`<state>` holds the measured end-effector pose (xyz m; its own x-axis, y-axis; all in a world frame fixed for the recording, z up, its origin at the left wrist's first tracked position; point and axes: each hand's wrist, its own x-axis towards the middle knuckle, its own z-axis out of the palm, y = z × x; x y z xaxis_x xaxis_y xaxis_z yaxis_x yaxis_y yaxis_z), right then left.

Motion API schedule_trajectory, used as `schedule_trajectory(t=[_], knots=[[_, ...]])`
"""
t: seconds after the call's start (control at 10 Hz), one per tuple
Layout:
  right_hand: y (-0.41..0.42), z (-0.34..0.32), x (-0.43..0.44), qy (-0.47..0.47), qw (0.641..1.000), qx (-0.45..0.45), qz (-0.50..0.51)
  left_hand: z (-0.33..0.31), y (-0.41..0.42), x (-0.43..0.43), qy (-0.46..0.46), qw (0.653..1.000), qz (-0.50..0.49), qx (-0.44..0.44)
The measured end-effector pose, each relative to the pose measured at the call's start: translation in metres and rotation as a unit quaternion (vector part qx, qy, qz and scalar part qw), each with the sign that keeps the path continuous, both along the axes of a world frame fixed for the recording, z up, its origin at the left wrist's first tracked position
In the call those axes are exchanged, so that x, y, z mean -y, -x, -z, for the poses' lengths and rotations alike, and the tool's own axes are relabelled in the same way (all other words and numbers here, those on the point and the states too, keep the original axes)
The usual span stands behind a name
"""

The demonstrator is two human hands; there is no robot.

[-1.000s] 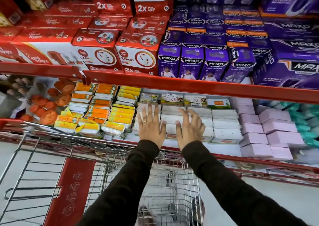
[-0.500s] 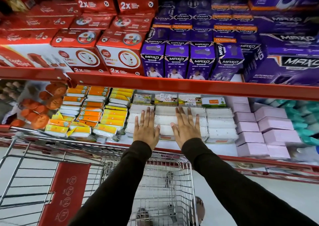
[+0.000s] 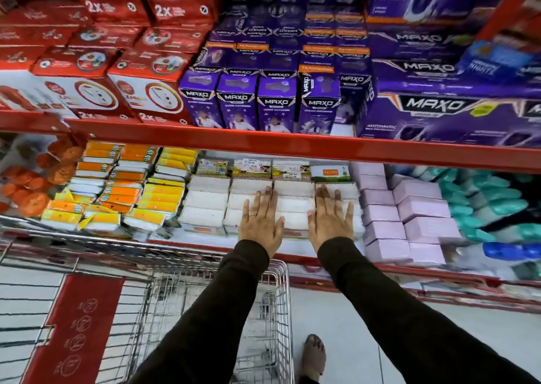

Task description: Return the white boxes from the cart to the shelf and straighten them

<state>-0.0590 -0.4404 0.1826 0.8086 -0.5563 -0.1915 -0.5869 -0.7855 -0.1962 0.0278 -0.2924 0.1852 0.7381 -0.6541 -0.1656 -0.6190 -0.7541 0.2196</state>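
Stacks of white boxes (image 3: 205, 202) stand in several columns on the lower red shelf (image 3: 292, 149), between orange-yellow packs and pink boxes. My left hand (image 3: 260, 222) lies flat, fingers spread, against the fronts of the middle white stacks. My right hand (image 3: 330, 219) presses flat on the white stack further right, beside the pink boxes. Neither hand holds anything. The wire cart (image 3: 272, 304) stands below my arms; no white boxes show in the part of its basket that I can see.
Pink boxes (image 3: 421, 210) sit right of the white ones, teal packs (image 3: 491, 202) beyond. Orange and yellow packs (image 3: 128, 190) lie to the left. Red boxes (image 3: 146, 93) and purple boxes (image 3: 237, 105) fill the upper shelf. A sandalled foot (image 3: 313, 354) is on the floor.
Both hands have slid to the right along the white stacks, staying flat against their fronts; the right hand now covers the rightmost white column.
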Motion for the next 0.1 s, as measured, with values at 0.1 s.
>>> schedule_trajectory(t=[0.1], knots=[[0.0035,-0.0131,-0.0037,0.009,0.999,0.048,-0.010,-0.0085,0.0033,-0.0039,0.037,0.999,-0.009,0.034]])
